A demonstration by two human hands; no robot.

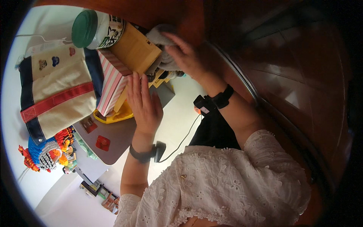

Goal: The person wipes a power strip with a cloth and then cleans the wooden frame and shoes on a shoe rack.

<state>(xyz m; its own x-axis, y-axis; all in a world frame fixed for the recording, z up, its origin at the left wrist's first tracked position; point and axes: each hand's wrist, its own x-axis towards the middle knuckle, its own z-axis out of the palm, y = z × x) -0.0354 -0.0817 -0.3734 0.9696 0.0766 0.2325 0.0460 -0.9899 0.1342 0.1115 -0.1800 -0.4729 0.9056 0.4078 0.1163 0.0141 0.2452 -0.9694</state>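
Observation:
My left hand [144,106] lies with its fingers stretched against the corner of a pink-and-white striped box [112,82], thumb held apart. Beside that box is a wooden box [136,49] with a small dark slot near one edge. My right hand [185,58] is on a grey cloth [161,34], which bunches under the fingers at the wooden box's end. Part of the cloth is hidden by the hand. A clear jar with a green lid [85,28] and a printed label stands against the wooden box.
A canvas tote bag [62,90] with navy and red bands stands left of the striped box. Near it are a yellow item [116,113], a grey desk surface [113,150] and a colourful brick-built figure [45,153]. A dark cable [187,130] runs from my left wrist's strap.

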